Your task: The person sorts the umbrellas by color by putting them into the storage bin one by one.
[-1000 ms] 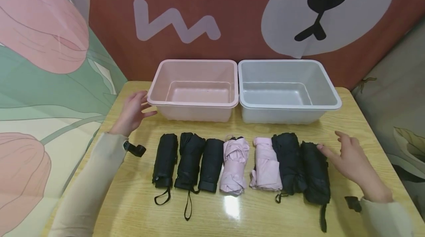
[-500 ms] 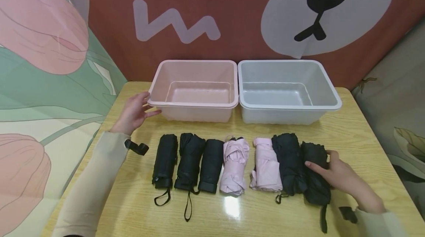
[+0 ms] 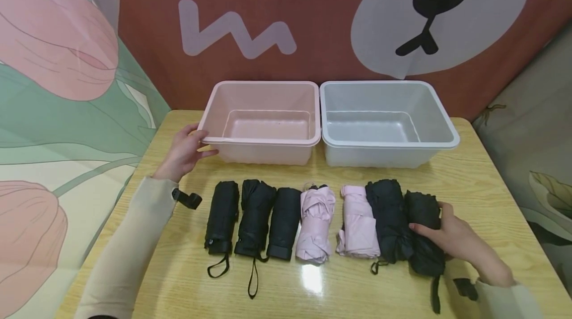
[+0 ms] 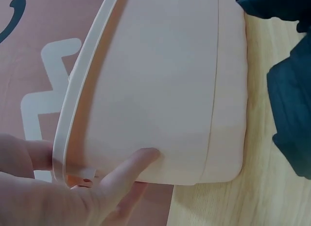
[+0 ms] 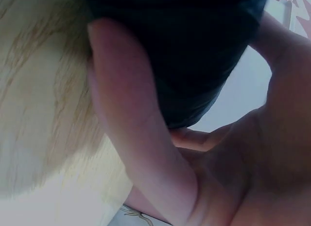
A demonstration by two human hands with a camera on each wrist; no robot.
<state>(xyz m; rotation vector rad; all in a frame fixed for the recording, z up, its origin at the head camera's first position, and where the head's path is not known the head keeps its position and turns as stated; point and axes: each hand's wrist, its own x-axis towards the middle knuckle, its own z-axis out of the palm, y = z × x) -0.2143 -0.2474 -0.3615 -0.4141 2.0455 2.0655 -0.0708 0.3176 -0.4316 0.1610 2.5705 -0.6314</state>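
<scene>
At the right end of the row, my right hand (image 3: pixel 460 237) grips a black folding umbrella (image 3: pixel 424 212), thumb across its top and fingers down its right side. The right wrist view has the dark umbrella cloth (image 5: pixel 194 56) between thumb and fingers, close to the tabletop. My left hand (image 3: pixel 182 153) holds the left front corner of a pink plastic bin (image 3: pixel 263 153). In the left wrist view its thumb (image 4: pixel 141 160) lies on the bin's outer wall, while the other fingers sit around the corner by the rim.
A pale grey-blue bin (image 3: pixel 375 155) stands against the pink one. Left of the gripped umbrella lie another black umbrella (image 3: pixel 388 220), two pink umbrellas (image 3: pixel 359 224) and several more black umbrellas (image 3: pixel 254 217), side by side on the wooden table (image 3: pixel 339 291). A printed backdrop (image 3: pixel 313 21) hangs behind.
My right hand has moved left onto the rightmost black umbrella and taken hold of it. My left hand has shifted slightly right and closed in on the pink bin's corner.
</scene>
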